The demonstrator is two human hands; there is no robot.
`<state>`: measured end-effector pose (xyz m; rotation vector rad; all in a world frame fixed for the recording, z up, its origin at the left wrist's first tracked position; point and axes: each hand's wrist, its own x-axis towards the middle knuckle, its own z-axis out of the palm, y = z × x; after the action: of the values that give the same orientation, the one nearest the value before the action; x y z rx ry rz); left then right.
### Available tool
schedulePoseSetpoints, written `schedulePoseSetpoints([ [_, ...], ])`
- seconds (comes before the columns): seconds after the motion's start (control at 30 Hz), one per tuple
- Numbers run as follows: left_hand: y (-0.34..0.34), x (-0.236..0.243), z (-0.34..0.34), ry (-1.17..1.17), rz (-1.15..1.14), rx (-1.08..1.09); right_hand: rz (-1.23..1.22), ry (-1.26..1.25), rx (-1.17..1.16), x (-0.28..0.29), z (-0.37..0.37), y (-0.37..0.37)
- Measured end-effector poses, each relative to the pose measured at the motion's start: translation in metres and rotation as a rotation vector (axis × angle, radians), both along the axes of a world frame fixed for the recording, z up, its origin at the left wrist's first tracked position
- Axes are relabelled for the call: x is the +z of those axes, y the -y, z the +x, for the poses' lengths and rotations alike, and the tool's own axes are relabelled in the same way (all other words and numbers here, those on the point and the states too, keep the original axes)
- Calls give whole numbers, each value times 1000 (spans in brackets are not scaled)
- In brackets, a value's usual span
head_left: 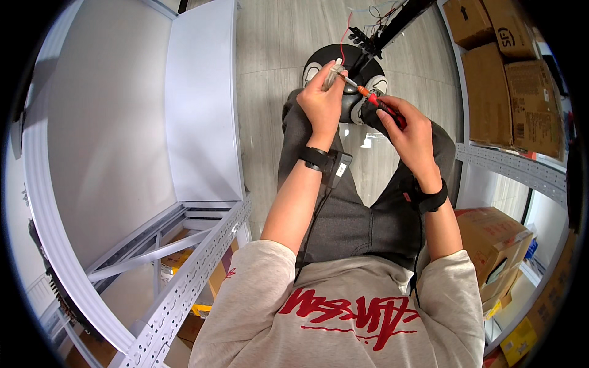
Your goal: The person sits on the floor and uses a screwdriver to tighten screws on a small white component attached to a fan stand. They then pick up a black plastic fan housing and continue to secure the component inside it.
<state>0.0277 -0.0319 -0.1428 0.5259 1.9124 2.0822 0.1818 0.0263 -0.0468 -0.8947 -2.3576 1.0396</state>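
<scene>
Over grey wood-grain floor (264, 110), twelve o'clock, gripping small translucent piece (332, 77) in left hand (321, 104), red-and-black screwdriver (372, 98) in right hand (412, 135), apparently for steadiness.

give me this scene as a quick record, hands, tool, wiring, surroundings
left hand: the left hand pinches a small clear piece
right hand: the right hand grips a red-and-black screwdriver
tool tip: points toward the clear piece; contact too small to tell
wiring: a red wire rises near the clear piece
below the hands: a round black base on the floor, between the shoes
right side: cardboard boxes on shelving
</scene>
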Motion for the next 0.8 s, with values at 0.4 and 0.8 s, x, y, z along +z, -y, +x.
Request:
schedulePoseSetpoints([
  [0.4,0,6,0,86,45,-23,-96,67,-33,1,0,0],
  [0.8,0,8,1,79,60,-10,-46,13,-32,-2,0,2],
])
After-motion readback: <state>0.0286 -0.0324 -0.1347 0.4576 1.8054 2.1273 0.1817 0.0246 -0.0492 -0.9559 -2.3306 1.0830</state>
